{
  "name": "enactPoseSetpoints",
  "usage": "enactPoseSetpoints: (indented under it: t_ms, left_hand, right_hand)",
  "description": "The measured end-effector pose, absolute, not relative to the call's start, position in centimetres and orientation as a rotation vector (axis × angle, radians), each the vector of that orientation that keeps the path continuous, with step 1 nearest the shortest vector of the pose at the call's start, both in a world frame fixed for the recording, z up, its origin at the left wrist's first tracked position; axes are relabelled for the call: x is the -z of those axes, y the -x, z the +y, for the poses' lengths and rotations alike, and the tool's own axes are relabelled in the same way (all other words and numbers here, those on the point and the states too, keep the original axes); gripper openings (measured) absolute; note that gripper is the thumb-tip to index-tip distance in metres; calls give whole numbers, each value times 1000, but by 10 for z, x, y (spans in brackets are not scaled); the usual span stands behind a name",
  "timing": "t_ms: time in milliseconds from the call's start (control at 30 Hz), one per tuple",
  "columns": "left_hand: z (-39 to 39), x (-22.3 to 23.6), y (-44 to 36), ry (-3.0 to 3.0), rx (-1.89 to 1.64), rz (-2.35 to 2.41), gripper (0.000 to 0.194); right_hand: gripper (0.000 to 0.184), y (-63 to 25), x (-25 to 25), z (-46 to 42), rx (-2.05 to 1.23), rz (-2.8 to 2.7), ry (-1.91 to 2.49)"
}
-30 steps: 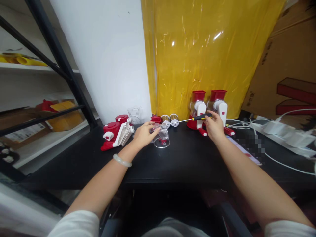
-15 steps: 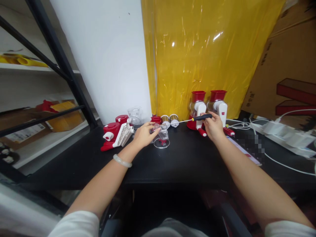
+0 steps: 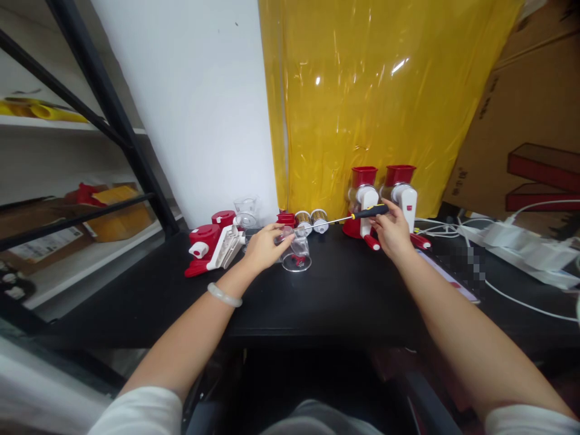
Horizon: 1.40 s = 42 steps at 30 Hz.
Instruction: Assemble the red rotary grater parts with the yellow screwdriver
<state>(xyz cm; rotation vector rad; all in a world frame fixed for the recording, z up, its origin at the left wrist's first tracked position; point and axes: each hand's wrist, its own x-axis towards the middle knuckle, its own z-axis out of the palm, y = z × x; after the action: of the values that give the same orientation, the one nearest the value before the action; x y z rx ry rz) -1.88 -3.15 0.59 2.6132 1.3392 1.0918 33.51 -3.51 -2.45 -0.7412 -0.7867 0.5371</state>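
Observation:
A clear plastic housing [image 3: 299, 257] with a round open rim lies on its side above the black table, and my left hand [image 3: 267, 246] is closed around its upper end. In my right hand [image 3: 392, 229] is the handle end of a screwdriver [image 3: 369, 211] with a black and yellow grip. Its long metal shaft points left towards the clear housing, close to my left fingertips. Whether the tip sits inside a screw is too small to tell. Something red shows through the clear plastic.
Two red-and-white rotary graters [image 3: 365, 176] stand behind my right hand. Metal drum inserts [image 3: 319, 220] lie at the back middle. Red and white grater parts [image 3: 205, 239] sit at the left. A phone [image 3: 448, 278], white cables and a power strip [image 3: 534, 248] occupy the right side.
The screwdriver handle has turned about its own length, so more yellow shows. My right fingers have shifted on it, the index finger raised. The left hand and housing look still.

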Motion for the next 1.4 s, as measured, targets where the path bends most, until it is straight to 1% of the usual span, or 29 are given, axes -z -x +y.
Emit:
enactPoseSetpoints:
  t_ms: [67, 233, 433, 733, 1067, 1400]
  left_hand:
    - [-32, -6, 19, -2613, -1093, 1331, 41]
    - [-32, -7, 18, -2611, -1093, 1348, 42]
    - [-33, -7, 18, -2616, -1091, 1349, 41]
    - [-32, -6, 18, -2613, -1096, 1341, 41]
    - [-32, -6, 18, -2611, -1083, 1356, 43]
    - [-32, -6, 18, -2617, -1101, 1337, 42]
  right_hand:
    - [53, -336, 25, -35, -531, -783, 752]
    - [45, -337, 26, -33, -526, -744, 757]
    - [49, -336, 28, -34, -472, -757, 785]
    - [45, -335, 28, -33, -464, -740, 783]
    - [50, -329, 20, -41, -528, -744, 709]
    - [53, -329, 22, -40, -484, -763, 722]
